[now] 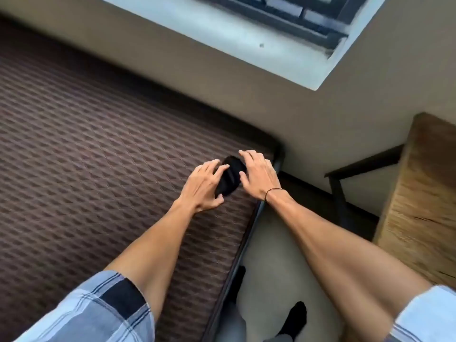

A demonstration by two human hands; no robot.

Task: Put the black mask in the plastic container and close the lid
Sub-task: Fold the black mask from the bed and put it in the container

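The black mask [230, 176] is bunched into a dark lump just above the brown patterned mattress [86, 149], near its far right corner. My left hand [203, 185] grips the mask's left and lower side, thumb underneath. My right hand [257, 175] presses against its right side, fingers spread over the top. Much of the mask is hidden between the two hands. No plastic container or lid shows in the view.
The mattress's dark frame edge [249, 233] runs down to the right of my left forearm. A wooden table [424, 193] with a dark metal frame stands at the right. Beige wall and a window [246, 30] lie beyond. My socked foot [294, 319] is on the pale floor.
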